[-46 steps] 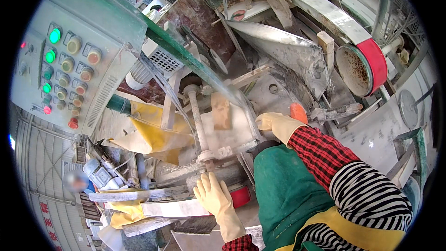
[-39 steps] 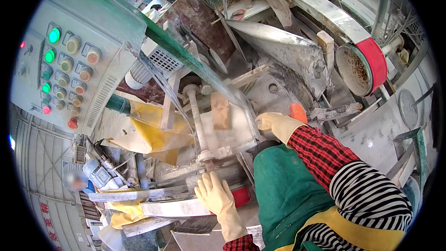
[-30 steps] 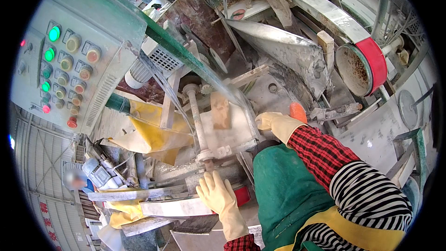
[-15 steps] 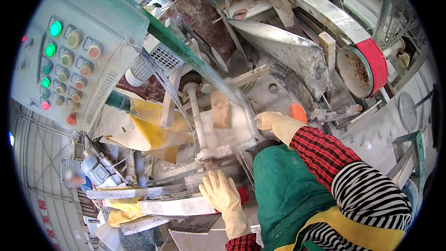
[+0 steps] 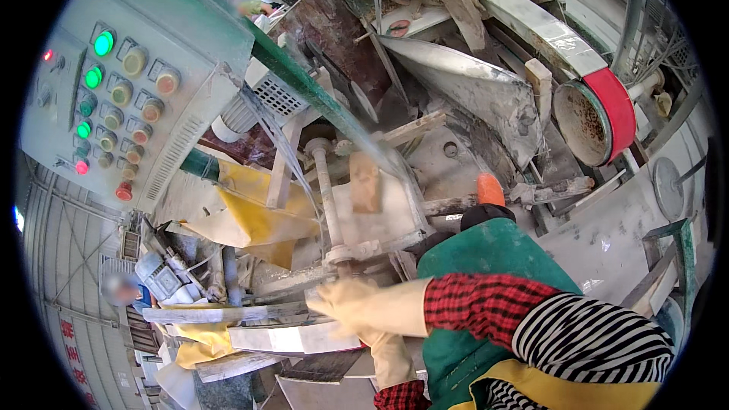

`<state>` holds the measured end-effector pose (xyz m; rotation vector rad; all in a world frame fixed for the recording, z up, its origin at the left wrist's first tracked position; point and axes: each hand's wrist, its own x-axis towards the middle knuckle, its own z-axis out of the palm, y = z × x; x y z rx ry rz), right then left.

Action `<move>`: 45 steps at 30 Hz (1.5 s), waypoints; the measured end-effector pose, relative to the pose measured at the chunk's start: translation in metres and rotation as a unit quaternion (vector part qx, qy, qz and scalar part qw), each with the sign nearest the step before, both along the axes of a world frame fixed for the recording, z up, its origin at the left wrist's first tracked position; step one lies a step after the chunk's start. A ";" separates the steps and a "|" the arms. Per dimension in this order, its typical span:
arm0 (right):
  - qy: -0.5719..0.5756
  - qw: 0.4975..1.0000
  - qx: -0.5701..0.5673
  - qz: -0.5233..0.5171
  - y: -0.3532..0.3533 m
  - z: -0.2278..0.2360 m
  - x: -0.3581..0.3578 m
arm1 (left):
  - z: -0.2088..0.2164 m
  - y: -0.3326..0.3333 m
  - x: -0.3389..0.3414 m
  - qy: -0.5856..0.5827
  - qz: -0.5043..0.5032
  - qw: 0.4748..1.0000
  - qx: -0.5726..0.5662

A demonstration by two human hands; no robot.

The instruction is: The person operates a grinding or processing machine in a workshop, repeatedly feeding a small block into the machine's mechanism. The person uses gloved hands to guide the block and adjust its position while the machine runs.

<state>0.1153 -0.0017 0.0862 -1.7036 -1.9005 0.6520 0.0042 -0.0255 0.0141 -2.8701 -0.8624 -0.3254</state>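
Both my hands wear pale cream rubber gloves and meet at the lower middle of the view. My right hand [image 5: 372,307] reaches across to the left and lies over my left hand [image 5: 392,362]. Motion blurs the right fingers, so their grip is unclear. Only the wrist and lower part of the left glove show plainly; its fingers are mostly covered. Directly behind them are a dusty metal shaft [image 5: 328,197] and a white belt strip [image 5: 296,339] edged with red.
A control cabinet [image 5: 190,80] with lit buttons stands at upper left. A red and white belt [image 5: 611,118] runs round a rusty drum at right. Beyond the shaft are wooden blocks, yellow sheeting [image 5: 262,216] and an orange object [image 5: 490,188]. Another person [image 5: 125,292] is far left.
My right hand has swung left from beside the orange object, across my lap onto my left hand. The left hand's spread fingers are now covered. The view has shifted slightly.
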 end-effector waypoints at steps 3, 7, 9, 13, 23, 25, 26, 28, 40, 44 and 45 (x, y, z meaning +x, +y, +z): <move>-0.065 0.983 0.041 -0.164 -0.034 -0.008 -0.033 | -0.040 -0.012 -0.027 0.044 -0.017 0.995 -0.089; -0.072 0.986 0.016 -0.151 -0.016 -0.031 -0.045 | -0.055 -0.009 -0.022 0.041 -0.018 0.997 -0.062; -0.058 0.989 0.015 -0.138 -0.013 -0.033 -0.051 | -0.044 -0.001 -0.012 0.032 -0.002 0.999 -0.001; 0.001 0.997 0.002 -0.083 -0.006 -0.042 -0.053 | -0.044 0.004 -0.002 -0.095 0.028 0.992 -0.081; 0.250 0.962 -0.050 -0.101 0.016 -0.075 0.004 | 0.003 0.000 -0.005 0.031 -0.123 0.984 -0.124; 0.359 0.921 -0.033 -0.148 0.027 -0.075 0.007 | 0.040 -0.004 0.000 0.019 -0.156 0.980 -0.118; 0.408 0.891 -0.001 -0.199 0.037 -0.077 0.009 | 0.036 0.008 0.003 -0.041 -0.231 0.969 -0.072; 0.467 0.823 0.081 -0.312 0.052 -0.092 0.057 | 0.065 0.002 0.024 0.027 -0.187 0.978 -0.084; 0.419 0.511 0.381 -0.647 -0.252 -0.112 0.456 | 0.043 0.048 -0.032 0.020 0.065 0.995 0.071; 0.211 0.502 0.292 -0.787 -0.333 -0.110 0.522 | 0.048 0.043 -0.033 0.025 0.066 0.996 0.058; 0.194 0.488 0.242 -0.816 -0.344 -0.113 0.538 | 0.050 0.041 -0.034 0.026 0.065 0.996 0.062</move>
